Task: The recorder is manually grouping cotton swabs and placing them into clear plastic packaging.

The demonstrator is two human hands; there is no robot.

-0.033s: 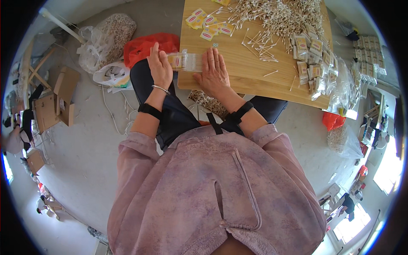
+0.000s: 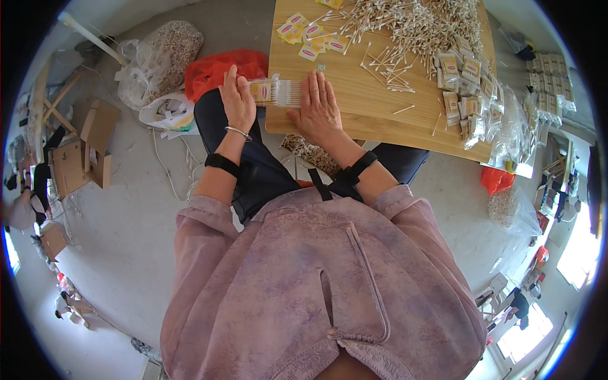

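At the table's near left corner lies a clear packet of cotton swabs (image 2: 285, 93) with a yellow and white card (image 2: 261, 92) inside. Its swabs point sideways, toward the right. My left hand (image 2: 238, 104) stands on edge at the packet's left end, fingers stretched out and close together. On the right end, my right hand (image 2: 318, 109) lies flat, fingers straight, covering the swab tips. Both palms touch the packet from opposite ends, and neither hand wraps round it. Several loose yellow and white cards (image 2: 312, 50) lie farther back on the table.
The wooden table (image 2: 373, 120) bears a large heap of loose cotton swabs (image 2: 418, 25) at the back. Filled packets (image 2: 468, 104) are piled at its right edge beside clear plastic bags (image 2: 506, 130). A red bag (image 2: 221, 63) and a clear sack of swabs (image 2: 174, 50) stand at the left.
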